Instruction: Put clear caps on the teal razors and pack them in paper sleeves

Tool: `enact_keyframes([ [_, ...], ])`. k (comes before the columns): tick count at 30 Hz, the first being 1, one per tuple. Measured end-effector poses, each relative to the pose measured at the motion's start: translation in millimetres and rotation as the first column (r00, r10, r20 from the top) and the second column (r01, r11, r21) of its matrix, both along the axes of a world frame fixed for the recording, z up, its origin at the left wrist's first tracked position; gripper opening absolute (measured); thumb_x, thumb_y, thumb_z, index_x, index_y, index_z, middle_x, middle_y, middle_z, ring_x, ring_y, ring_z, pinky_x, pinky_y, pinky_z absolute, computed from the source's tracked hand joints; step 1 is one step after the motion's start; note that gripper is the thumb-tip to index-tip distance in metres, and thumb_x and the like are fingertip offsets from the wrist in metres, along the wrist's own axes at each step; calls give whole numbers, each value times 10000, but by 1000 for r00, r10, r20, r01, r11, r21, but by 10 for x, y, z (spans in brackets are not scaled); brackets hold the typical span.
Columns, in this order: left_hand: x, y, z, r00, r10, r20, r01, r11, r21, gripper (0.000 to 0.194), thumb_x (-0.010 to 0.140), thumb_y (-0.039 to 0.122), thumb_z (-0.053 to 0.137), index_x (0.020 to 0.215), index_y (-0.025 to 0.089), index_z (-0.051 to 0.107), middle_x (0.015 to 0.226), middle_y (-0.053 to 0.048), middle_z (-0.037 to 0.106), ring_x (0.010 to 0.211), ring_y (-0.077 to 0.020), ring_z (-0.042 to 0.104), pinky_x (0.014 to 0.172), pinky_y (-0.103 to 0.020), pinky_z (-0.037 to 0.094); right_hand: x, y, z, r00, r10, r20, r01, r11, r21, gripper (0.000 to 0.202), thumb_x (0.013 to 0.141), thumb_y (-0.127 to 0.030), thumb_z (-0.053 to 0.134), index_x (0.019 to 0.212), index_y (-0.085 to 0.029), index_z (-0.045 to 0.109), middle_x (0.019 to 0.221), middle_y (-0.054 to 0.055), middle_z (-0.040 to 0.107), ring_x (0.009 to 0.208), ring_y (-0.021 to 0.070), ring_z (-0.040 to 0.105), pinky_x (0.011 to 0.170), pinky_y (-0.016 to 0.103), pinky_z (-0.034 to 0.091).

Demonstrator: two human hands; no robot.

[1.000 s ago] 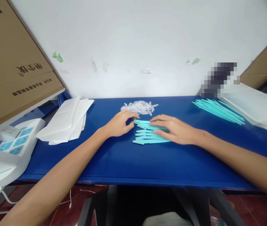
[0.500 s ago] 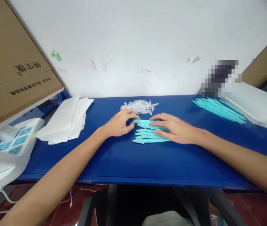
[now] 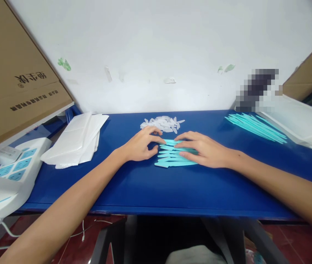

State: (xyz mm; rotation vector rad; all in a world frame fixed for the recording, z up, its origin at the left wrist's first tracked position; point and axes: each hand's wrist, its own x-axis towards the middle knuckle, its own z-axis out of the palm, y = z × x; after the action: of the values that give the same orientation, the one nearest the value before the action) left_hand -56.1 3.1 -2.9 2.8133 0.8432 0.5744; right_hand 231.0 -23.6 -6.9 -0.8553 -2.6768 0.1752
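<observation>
Several slim teal eyebrow razors (image 3: 169, 160) lie side by side in a row on the blue table, their narrow ends pointing left. My right hand (image 3: 207, 149) rests over their right portions, fingers spread and lying on them. It hides that side of the row. At the upper left end of the row is my left hand (image 3: 143, 145), thumb and fingers apart. Its index fingertip touches the topmost razors, while the thumb is just beside the left ends. Behind my left hand sits a loose heap of small translucent white plastic pieces (image 3: 163, 124).
White plastic bags (image 3: 75, 141) lie at the left, behind a white power strip (image 3: 21, 172) with blue sockets. More teal razors (image 3: 256, 128) are bundled at the right, near clear plastic packaging (image 3: 299, 121). A cardboard box (image 3: 21, 66) stands at the left; the wall closes the back.
My left index finger has stretched right onto the upper razors, and the thumb has opened away from it slightly. My right hand has stayed in place.
</observation>
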Motion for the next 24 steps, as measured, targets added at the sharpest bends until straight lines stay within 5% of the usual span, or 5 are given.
enact_keyframes([
  [24, 15, -59, 81, 992, -38, -119, 28, 996, -86, 439, 905, 295, 537, 1306, 233, 706, 1406, -141, 532, 1300, -340, 504, 1115, -553, 418, 3, -20, 26, 1000, 16, -12, -15, 998, 54, 450, 1047, -467, 442, 1180, -183, 765, 1320, 155, 683, 1164, 318, 651, 960, 507, 506],
])
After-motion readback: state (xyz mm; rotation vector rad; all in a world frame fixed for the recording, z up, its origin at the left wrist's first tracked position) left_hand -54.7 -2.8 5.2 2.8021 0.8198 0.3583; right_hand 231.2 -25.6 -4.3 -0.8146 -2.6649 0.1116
